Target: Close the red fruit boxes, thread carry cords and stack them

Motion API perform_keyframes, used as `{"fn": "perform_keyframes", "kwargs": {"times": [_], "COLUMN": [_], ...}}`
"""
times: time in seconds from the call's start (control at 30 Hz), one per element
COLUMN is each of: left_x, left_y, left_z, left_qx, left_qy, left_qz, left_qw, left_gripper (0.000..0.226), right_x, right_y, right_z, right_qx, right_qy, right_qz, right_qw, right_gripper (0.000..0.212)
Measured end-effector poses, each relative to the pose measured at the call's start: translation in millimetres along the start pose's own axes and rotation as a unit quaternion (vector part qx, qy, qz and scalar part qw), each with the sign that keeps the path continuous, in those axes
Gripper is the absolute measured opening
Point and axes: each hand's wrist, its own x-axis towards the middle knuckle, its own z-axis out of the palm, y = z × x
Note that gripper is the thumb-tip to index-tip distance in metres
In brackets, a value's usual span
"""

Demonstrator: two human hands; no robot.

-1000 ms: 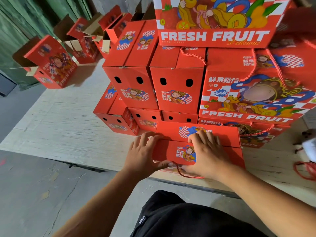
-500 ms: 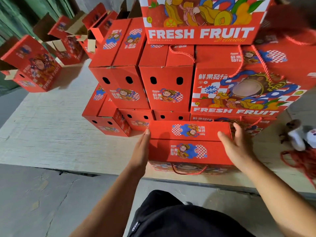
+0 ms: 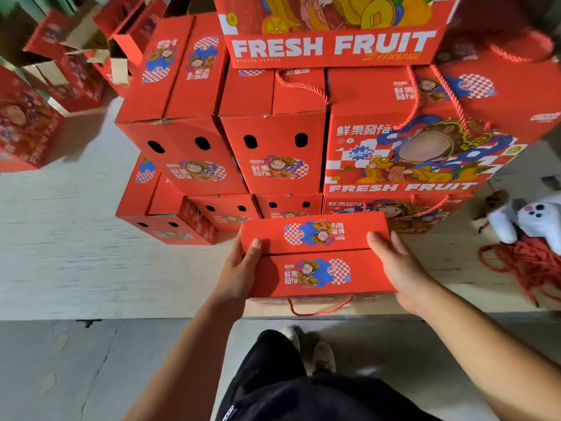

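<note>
A closed red fruit box [image 3: 315, 262] sits at the near edge of the white table [image 3: 76, 262], both top flaps folded flat. A red carry cord [image 3: 318, 308] loops out of its front face. My left hand [image 3: 239, 275] grips the box's left end, thumb on the top. My right hand [image 3: 394, 265] grips the right end, thumb on the far flap. Behind it rises a stack of closed red boxes [image 3: 273, 147], some with cords threaded.
Open, unfolded red boxes [image 3: 76, 65] stand at the far left of the table. A heap of red cords [image 3: 528, 259] lies at the right beside a white plush toy [image 3: 528, 220]. The grey floor and my dark trousers [image 3: 291, 384] are below.
Both hands left the top flaps and moved out to the box's two ends, where they now grip it. The box has risen slightly toward me.
</note>
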Motion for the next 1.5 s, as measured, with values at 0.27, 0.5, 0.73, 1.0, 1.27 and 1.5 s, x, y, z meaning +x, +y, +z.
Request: {"fn": "perform_keyframes", "kwargs": {"times": [0.27,0.5,0.73,1.0,1.27,1.5], "left_x": [15.9,40.0,23.7,21.5,31.9,24.3], "left_y": [5.8,30.0,23.4,41.4,41.3,50.9], "left_z": [-25.3,-27.7,-33.4,16.1,3.5,-4.1], "left_qx": [-0.042,0.143,0.289,0.433,0.097,-0.036], "left_qy": [-0.066,-0.079,-0.243,-0.242,-0.182,-0.081], "left_qz": [-0.009,0.027,-0.136,0.062,-0.115,0.026], "left_qw": [0.997,0.986,0.916,0.866,0.972,0.996], "left_gripper": [0.053,0.051,0.086,0.052,0.054,0.049], "right_x": [-13.5,-34.7,-54.5,-54.2,-72.0,-8.9], "right_y": [45.4,48.0,46.1,24.0,62.8,-12.3], "right_z": [-16.9,35.4,42.2,48.3,131.8,33.5], "right_qx": [0.313,0.380,0.190,-0.316,-0.697,-0.655], "right_qy": [0.098,0.103,0.164,0.341,-0.044,0.135], "right_qz": [0.146,0.187,0.116,-0.134,-0.392,-0.212], "right_qw": [0.933,0.900,0.961,0.875,0.599,0.713], "right_gripper": [0.039,0.066,0.083,0.096,0.089,0.084]}}
